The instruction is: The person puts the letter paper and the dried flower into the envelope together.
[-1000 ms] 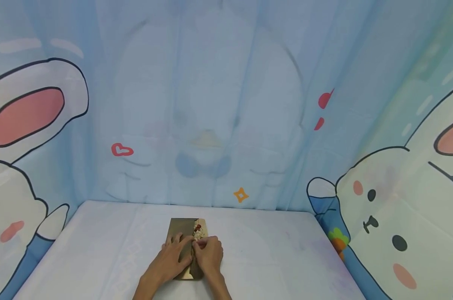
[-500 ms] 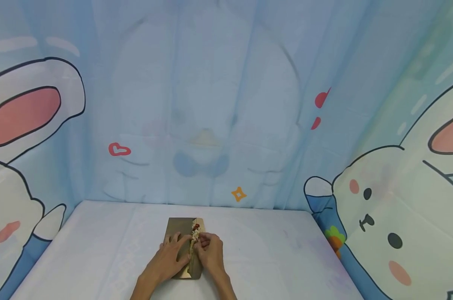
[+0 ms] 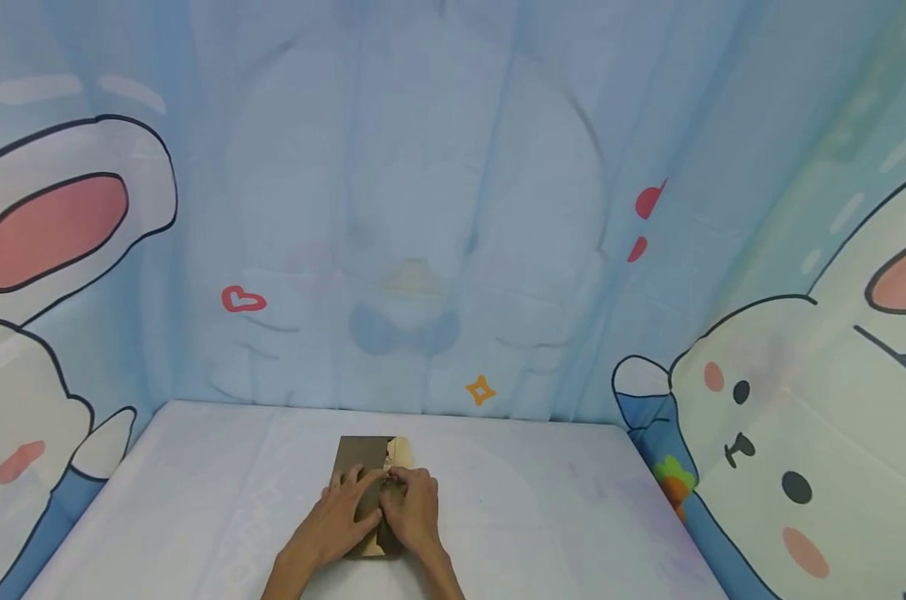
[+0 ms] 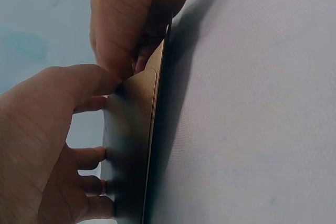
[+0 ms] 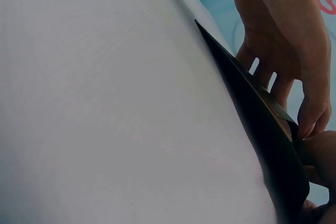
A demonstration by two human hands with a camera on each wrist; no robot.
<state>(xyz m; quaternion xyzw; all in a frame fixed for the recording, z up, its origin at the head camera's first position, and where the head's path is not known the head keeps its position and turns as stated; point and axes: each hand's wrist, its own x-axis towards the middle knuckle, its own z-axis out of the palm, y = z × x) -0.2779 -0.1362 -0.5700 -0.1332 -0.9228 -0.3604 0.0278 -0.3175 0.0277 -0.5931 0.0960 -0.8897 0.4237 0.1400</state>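
A flat folded card [image 3: 360, 452], brown-gold with a lighter tan panel along its right side, lies on the white cloth. My left hand [image 3: 332, 514] rests on its brown face, fingers spread and straight. At the seam between brown and tan, my right hand [image 3: 414, 510] pinches the edge of the card's flap with curled fingers. Both hands meet there, and only a small bit of the dried flowers [image 3: 388, 468] shows between them. In the left wrist view the card [image 4: 137, 129] stands edge-on under the left fingers. The right wrist view shows its dark underside [image 5: 247, 103]; the right fingertips are partly hidden.
The white tablecloth [image 3: 543, 508] spreads around the card. A light blue curtain [image 3: 422, 167] printed with cartoon rabbits [image 3: 768, 433] hangs behind and at both sides of the table.
My right hand moved slightly right with the flap edge, then back left to the seam. The dried flowers, visible earlier, are now mostly covered. My left hand stays in place on the card.
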